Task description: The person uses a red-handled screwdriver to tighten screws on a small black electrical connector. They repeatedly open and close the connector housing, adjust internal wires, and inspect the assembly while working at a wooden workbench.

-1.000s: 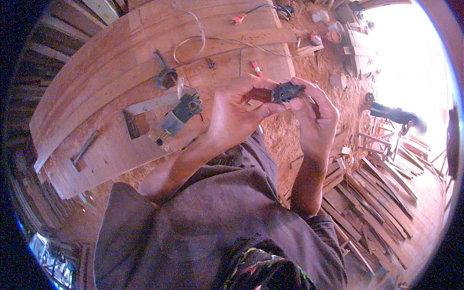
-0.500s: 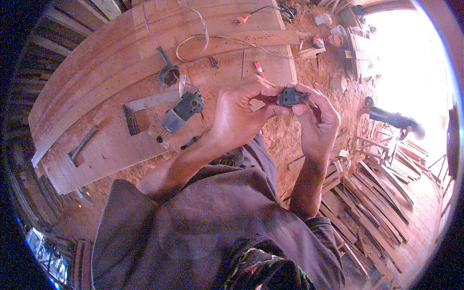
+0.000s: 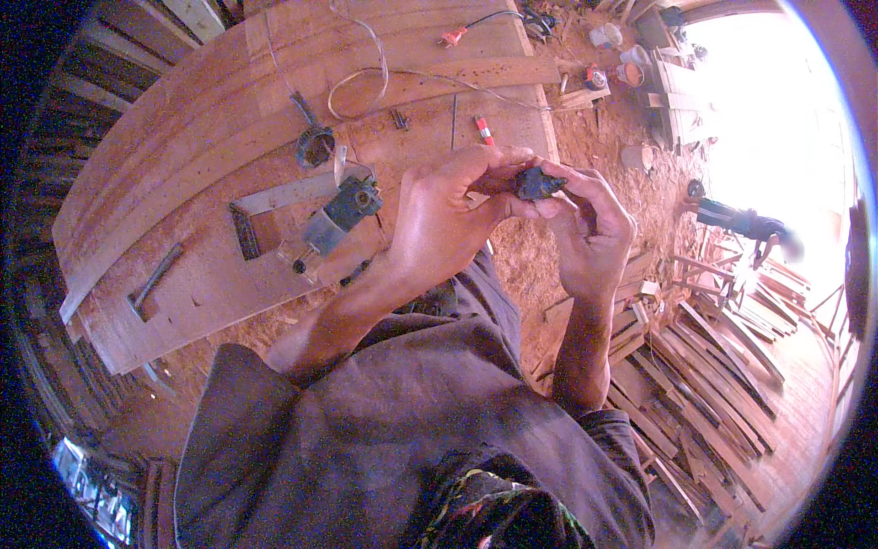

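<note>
While the left hand and right hand pinch a small, dark, blocky part between narrowed fingers, the grey-and-black cylindrical tool body lies apart on the broad reddish-brown wooden desk near a dark ring-shaped piece; the part joins neither, and handling looks unfinished.

Wdn. table w/ square (L-shaped)

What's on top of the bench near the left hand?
Grey tool body, black ring-shaped part, red-and-white stick. The left hand, holding a small black part, covers some bench; anything beneath can't be seen.
</note>
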A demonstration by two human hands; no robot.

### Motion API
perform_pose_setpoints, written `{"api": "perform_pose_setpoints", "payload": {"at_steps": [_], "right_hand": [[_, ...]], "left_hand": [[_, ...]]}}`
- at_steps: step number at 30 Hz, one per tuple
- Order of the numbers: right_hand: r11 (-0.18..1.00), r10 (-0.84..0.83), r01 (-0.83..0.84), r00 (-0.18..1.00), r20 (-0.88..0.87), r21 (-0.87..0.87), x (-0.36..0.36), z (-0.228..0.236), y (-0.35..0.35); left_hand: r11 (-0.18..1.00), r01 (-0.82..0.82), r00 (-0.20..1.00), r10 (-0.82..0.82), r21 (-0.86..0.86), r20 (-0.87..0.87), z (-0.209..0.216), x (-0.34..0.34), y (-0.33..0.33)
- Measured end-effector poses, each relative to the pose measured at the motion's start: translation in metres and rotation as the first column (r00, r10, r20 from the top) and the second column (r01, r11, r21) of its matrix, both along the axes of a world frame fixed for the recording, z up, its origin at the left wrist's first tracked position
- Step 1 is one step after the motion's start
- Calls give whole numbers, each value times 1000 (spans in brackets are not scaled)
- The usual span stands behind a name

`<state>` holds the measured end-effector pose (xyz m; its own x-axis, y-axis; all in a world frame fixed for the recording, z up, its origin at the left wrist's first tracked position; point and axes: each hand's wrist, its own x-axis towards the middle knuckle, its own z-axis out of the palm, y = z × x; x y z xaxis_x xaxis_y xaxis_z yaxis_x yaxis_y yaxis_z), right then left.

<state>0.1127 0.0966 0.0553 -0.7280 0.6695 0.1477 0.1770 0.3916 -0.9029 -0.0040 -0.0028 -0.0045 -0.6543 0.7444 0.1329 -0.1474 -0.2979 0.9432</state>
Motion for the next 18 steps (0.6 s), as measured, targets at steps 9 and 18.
{"api": "perform_pose_setpoints", "payload": {"at_steps": [9,18], "right_hand": [[952,-110,70,987,-120,-299,-5,9,-1],[902,-204,88,950,-236,-423,-9,17,10]], "left_hand": [[981,-171,800,83,-94,-594,32,-10,7],[988,-149,791,145,42,-594,60,-21,17]]}}
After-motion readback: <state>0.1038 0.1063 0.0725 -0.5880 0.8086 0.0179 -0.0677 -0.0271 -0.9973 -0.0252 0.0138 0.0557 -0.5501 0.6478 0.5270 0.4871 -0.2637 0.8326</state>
